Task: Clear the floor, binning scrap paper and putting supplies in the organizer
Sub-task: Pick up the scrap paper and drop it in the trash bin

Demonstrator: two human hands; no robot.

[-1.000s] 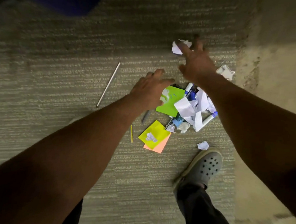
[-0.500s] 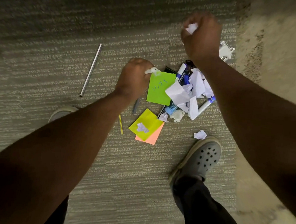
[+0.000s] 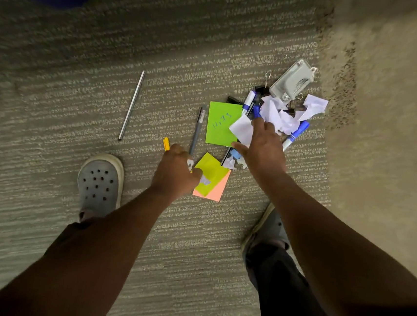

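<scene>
A heap of scrap paper (image 3: pixel 283 115) and blue markers (image 3: pixel 297 133) lies on the carpet, with a green note (image 3: pixel 221 123) at its left edge. My right hand (image 3: pixel 264 149) is spread over the heap, fingertips on a white sheet (image 3: pixel 242 130). Lower down, a yellow note (image 3: pixel 212 173) lies on an orange note (image 3: pixel 218 193). My left hand (image 3: pixel 175 173) is curled at the yellow note's left edge, pinching a small white paper scrap (image 3: pixel 189 165); another scrap (image 3: pixel 205 181) lies just beside its fingers. A grey pen (image 3: pixel 197 131) lies left of the green note.
A grey stapler (image 3: pixel 292 80) and black binder clips (image 3: pixel 260 89) sit at the heap's far end. A metal rod (image 3: pixel 131 104) and a yellow pencil stub (image 3: pixel 166 143) lie to the left. My grey shoes (image 3: pixel 100 185) (image 3: pixel 269 230) flank the notes. A beige surface (image 3: pixel 384 123) borders the carpet on the right.
My right hand reached a crumpled paper beyond the heap, closed on it, then came down onto the heap. My left hand moved from the green note down to the yellow note, holding a scrap.
</scene>
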